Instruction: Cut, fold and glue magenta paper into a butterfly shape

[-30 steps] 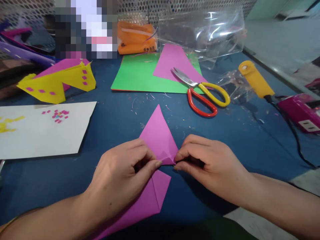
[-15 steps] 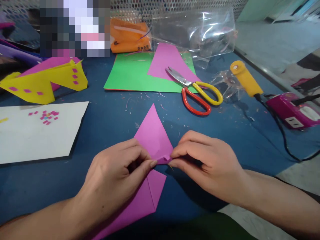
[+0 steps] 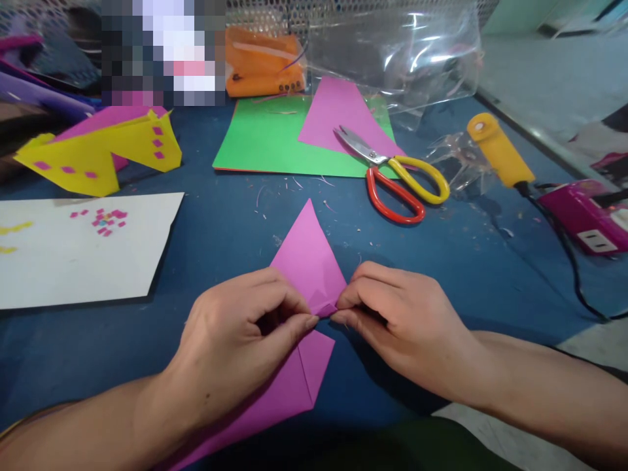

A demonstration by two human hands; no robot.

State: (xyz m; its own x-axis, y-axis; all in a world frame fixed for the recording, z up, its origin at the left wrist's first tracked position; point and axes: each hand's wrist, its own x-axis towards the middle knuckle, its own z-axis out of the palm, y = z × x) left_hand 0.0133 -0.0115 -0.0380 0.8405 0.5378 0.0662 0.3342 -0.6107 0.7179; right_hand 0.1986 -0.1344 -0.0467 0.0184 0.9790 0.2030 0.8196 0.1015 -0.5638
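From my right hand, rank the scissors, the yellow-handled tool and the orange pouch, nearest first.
1. Scissors, just beyond the right hand.
2. Yellow-handled tool, farther right.
3. Orange pouch, at the far edge, to the left.

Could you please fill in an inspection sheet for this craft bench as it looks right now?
Surface: blue table, paper snippets scattered.
Job's things: folded pink paper, pinched mid-crease.
Clutter: scissors, green sheet, yellow paper model, white sheet, clear bags.
Grips: left hand and right hand, both pinching the paper.
Cables: black cord from yellow-handled tool.
Surroundings: perforated metal panel behind.
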